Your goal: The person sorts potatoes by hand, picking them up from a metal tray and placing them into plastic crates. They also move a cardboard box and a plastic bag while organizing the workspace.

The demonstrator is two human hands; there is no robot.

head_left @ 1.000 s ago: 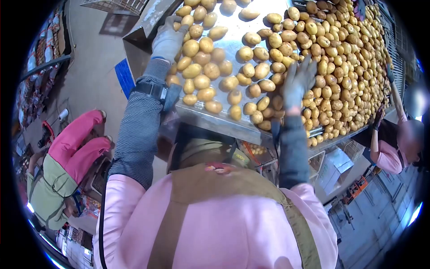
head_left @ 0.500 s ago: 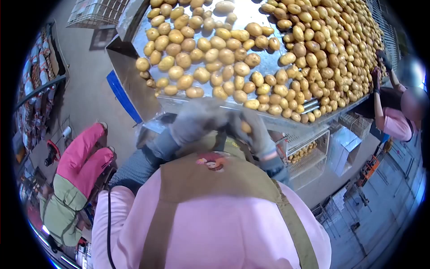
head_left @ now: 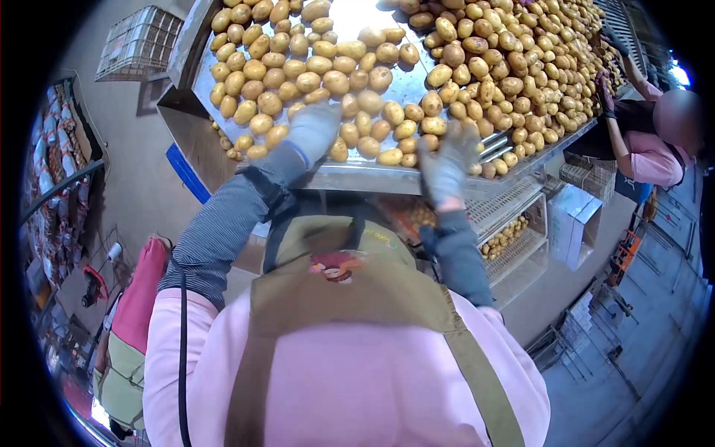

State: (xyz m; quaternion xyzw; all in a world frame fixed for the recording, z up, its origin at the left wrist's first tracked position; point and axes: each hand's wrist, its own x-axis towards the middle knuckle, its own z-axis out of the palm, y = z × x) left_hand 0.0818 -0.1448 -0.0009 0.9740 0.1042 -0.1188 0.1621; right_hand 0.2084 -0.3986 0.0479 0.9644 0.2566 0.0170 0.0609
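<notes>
Wet yellow potatoes (head_left: 320,63) lie loosely spread over a metal table (head_left: 372,179) in front of me. My left hand (head_left: 314,132), in a grey glove, reaches over the table's front rim and touches the potatoes there. Its fingers are blurred, so their grip does not show. At the right, my right hand (head_left: 449,162), also gloved, is at the rim with its thumb apart from the fingers. The fingertips are blurred against the nearest potatoes, and no potato shows in the palm.
A denser potato heap (head_left: 514,59) covers the table's right side, where a co-worker (head_left: 648,141) has gloved hands. Below the rim stands a white crate (head_left: 506,242) with potatoes. A wire basket (head_left: 139,43) and filled sacks (head_left: 59,164) are at left; another person (head_left: 126,343) is low left.
Both hands moved from near my apron, where the right held a potato, forward to the table's rim and apart. That potato is gone from the right hand. The view has shifted slightly.
</notes>
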